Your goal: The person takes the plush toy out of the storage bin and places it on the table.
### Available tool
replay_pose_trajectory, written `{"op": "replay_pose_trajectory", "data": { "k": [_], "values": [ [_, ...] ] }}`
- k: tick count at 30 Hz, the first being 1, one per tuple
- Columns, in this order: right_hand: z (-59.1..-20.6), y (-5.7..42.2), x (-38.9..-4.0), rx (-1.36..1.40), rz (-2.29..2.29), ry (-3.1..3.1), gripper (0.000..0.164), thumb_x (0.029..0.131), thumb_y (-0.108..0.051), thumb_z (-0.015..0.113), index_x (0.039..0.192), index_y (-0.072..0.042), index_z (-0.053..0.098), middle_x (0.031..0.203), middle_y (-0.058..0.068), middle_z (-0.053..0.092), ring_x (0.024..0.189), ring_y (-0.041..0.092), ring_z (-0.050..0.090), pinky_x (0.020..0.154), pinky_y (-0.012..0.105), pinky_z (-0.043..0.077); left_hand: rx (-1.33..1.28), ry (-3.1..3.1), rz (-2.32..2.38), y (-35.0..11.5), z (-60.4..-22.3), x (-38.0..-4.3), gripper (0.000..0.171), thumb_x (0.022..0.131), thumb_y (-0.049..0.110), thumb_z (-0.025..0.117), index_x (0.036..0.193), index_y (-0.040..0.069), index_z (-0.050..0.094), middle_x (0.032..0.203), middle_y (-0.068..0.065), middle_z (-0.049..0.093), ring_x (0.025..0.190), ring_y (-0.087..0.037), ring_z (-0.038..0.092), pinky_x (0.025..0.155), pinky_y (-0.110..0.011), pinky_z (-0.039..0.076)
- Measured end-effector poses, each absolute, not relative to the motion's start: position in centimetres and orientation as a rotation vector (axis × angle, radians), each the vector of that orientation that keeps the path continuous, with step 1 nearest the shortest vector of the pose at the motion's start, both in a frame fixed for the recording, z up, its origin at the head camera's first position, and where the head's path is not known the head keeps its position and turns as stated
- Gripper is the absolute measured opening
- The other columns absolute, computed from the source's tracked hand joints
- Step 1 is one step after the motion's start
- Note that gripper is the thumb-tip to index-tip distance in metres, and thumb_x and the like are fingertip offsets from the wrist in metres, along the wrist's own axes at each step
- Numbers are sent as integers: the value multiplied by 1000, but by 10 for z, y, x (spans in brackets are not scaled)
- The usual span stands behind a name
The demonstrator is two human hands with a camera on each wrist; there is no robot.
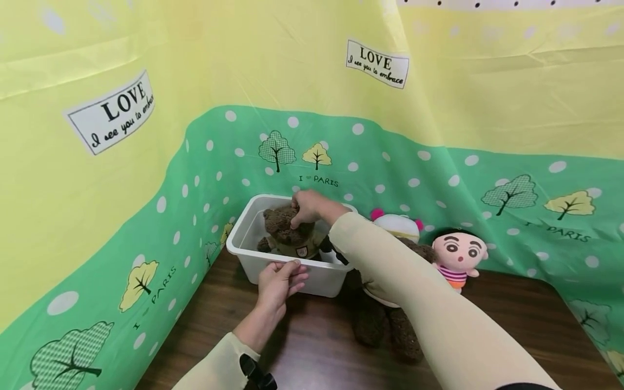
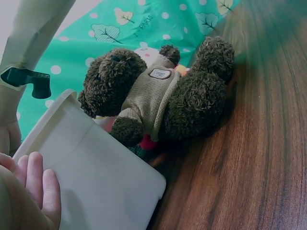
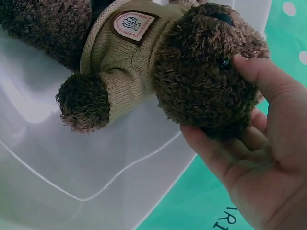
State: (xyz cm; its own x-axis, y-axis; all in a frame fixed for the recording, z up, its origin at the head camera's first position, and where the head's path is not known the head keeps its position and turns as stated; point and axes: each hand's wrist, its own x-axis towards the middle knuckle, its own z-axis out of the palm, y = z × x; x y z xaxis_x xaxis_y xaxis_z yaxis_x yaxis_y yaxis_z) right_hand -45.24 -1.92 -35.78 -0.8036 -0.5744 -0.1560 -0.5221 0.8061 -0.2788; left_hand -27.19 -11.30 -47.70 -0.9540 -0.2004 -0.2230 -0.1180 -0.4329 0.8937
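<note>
A white plastic bin (image 1: 248, 268) stands on the table with a brown teddy bear (image 1: 287, 230) in a tan knit sweater inside it. My right hand (image 1: 312, 207) grips this bear by the head, thumb near one eye in the right wrist view, fingers curled behind the head (image 3: 206, 81). The sweater carries a patch (image 3: 133, 26) on its front. At the bin's near rim my left hand (image 1: 278, 281) pinches the edge, thumb on top and fingers (image 2: 36, 179) along the outer wall.
Right of the bin, a second brown teddy bear (image 2: 153, 96) in a tan sweater sits on the wooden table (image 1: 312, 346), partly behind my right sleeve in the head view. Beside it are a white plush with pink ears (image 1: 397, 223) and a dark-haired doll (image 1: 459, 252). A patterned curtain (image 1: 414, 168) hangs behind.
</note>
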Motion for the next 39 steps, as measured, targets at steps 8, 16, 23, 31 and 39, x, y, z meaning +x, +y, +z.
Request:
{"op": "replay_pose_trajectory", "data": {
  "k": [8, 16, 23, 31, 39],
  "values": [
    [-360, -1, -443, -924, -377, 2812, 48, 84, -31, 84, 124, -12, 66, 125, 7, 67, 105, 22, 62, 88, 37, 55, 470, -1660, -2594, -103, -481, -266, 25, 92, 13, 71, 106, 3, 54, 86, -9, 79, 71, -15, 77, 64, -29, 64],
    [-342, 16, -432, -964, -621, 2847, 38, 82, -26, 86, 115, -16, 72, 127, 4, 68, 79, 19, 57, 73, 34, 50, 449, -1632, -2586, -99, -481, -266, 24, 91, 12, 72, 104, 4, 54, 85, -9, 79, 70, -16, 77, 62, -28, 63],
    [-321, 33, -424, -921, -715, 2864, 35, 80, -25, 88, 112, -19, 73, 131, 2, 68, 107, 21, 63, 84, 38, 55, 474, -1641, -2585, -95, -480, -267, 23, 92, 12, 71, 104, 4, 55, 87, -10, 79, 71, -16, 77, 65, -30, 64],
    [-292, 54, -412, -901, -942, 2824, 31, 85, -19, 84, 114, -15, 73, 128, 5, 67, 107, 23, 63, 89, 42, 55, 443, -1629, -2591, -98, -483, -268, 25, 91, 12, 72, 105, 2, 54, 86, -9, 79, 71, -16, 77, 64, -28, 63],
    [-243, 76, -395, -918, -1094, 2817, 30, 85, -17, 82, 114, -17, 74, 124, 4, 74, 118, 21, 67, 101, 43, 54, 462, -1645, -2561, -108, -478, -268, 26, 92, 14, 72, 106, 2, 53, 88, -9, 79, 73, -16, 77, 67, -29, 64]
  ]
}}
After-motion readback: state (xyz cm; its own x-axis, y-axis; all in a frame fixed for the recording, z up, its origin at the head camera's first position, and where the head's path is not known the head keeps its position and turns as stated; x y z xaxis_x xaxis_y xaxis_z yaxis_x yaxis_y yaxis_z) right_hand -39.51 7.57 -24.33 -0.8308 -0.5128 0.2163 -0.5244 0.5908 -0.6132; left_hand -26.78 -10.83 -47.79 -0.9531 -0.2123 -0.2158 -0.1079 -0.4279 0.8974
